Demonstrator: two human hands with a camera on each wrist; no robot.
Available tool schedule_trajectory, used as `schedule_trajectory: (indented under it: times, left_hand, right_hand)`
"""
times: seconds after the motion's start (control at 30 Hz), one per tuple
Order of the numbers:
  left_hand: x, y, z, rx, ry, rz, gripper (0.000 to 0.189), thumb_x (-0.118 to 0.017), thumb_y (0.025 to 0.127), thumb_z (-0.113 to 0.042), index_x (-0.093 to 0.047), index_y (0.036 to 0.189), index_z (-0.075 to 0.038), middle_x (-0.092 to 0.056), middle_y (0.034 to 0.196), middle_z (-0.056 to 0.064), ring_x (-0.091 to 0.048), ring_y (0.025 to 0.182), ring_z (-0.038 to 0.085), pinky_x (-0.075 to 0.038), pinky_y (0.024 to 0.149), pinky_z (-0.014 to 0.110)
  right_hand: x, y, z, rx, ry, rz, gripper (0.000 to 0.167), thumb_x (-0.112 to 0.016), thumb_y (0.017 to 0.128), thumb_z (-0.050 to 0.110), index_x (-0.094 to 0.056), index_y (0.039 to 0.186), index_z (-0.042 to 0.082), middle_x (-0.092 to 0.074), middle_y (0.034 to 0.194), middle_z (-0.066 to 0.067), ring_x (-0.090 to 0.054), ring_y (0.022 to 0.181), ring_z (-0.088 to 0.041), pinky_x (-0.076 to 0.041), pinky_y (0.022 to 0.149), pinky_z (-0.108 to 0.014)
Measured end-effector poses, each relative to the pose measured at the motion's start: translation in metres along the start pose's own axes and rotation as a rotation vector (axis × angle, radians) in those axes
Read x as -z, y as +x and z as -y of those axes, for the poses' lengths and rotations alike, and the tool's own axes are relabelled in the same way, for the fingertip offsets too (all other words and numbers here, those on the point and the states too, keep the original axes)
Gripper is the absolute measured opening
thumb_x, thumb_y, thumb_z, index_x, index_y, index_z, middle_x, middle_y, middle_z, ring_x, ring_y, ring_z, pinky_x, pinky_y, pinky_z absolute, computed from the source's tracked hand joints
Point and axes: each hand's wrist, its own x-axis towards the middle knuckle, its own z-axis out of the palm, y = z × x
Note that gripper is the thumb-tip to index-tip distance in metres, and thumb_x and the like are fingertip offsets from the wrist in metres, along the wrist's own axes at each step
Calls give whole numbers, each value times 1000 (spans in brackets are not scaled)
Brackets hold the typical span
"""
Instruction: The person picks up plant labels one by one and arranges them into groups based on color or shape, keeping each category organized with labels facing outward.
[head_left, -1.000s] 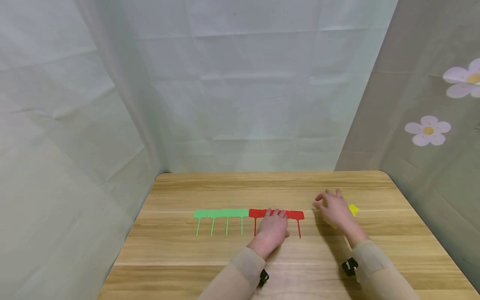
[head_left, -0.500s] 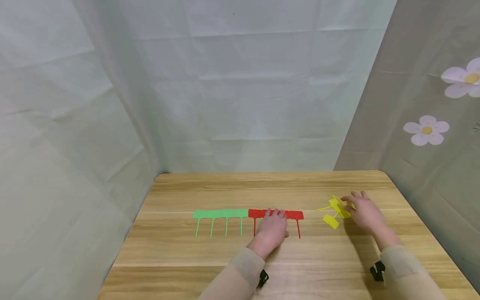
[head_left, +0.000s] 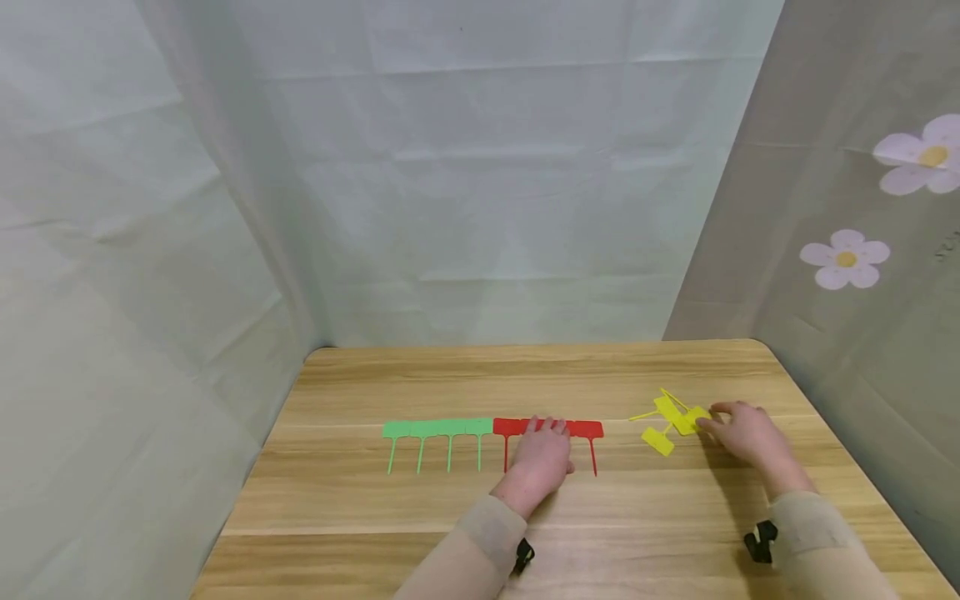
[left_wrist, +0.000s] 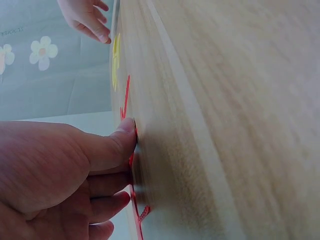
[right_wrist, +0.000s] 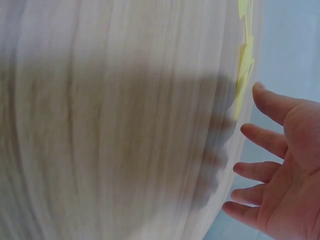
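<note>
My left hand rests with extended fingers on a row of red T-shaped plant labels, covering the middle ones. In the left wrist view, its thumb and fingertips touch the red labels. Flush with their left end lies a row of green T-shaped plant labels, stems towards me. Over to the right, several yellow T-shaped plant labels lie in a loose, overlapping pile. My right hand hovers at the pile's right edge. The right wrist view shows its fingers spread and holding nothing.
The wooden table has rounded back corners. Pale cloth hangs behind it and at the left; a grey cloth with printed flowers hangs at the right. Dark devices are strapped at both wrists.
My right hand has moved right, from over the yellow labels to their right edge, uncovering the pile. My left hand has stayed on the red labels.
</note>
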Motion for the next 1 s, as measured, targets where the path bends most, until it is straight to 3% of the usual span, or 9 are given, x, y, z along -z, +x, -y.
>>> schedule_trajectory:
  times: [0.3,0.63,0.7,0.8,0.93,1.0]
  left_hand:
    - [0,-1,0,-10,-5,-7,67,-76,99,-46,-58,157,-18,-53,161,-4,-46,151,18,-31,128,41]
    - [2,-2,1,-6,-20,-14,67,-77,98,-46,-60,155,-16,-55,160,-3,-48,150,19,-32,128,41]
    - [2,-2,1,-7,-16,-12,66,-77,99,-46,-59,156,-16,-55,160,-3,-47,150,19,-31,128,41]
    - [1,-2,1,-6,-17,-14,67,-77,98,-46,-60,155,-17,-55,160,-4,-47,150,19,-31,128,41]
    - [1,-2,1,-5,-11,-12,66,-77,98,-46,-60,155,-17,-55,160,-4,-47,150,18,-30,128,40]
    - [1,-2,0,-5,-4,-10,66,-77,98,-46,-60,155,-18,-55,160,-5,-47,150,18,-30,128,40]
  right_hand:
    - [-2,3,7,-32,-26,-8,68,-65,105,45,-58,140,-13,-52,140,-45,-42,128,-70,-44,96,-80]
    - [-10,4,17,60,-17,-60,57,-71,102,35,-63,139,-8,-42,146,-50,-34,134,-74,-36,102,-85]
    - [-12,4,20,112,-12,-64,54,-74,101,34,-65,139,-4,-40,148,-50,-29,137,-76,-31,104,-88]
    - [-17,4,25,263,-13,-61,50,-81,96,32,-71,136,3,-37,153,-48,-22,141,-76,-25,107,-88]
    - [-21,4,32,498,-63,-43,49,-90,85,25,-78,131,12,-41,157,-41,-25,147,-69,-26,113,-82]
    - [-22,3,35,577,-99,-42,51,-93,81,22,-79,130,17,-44,158,-37,-27,148,-66,-27,115,-79]
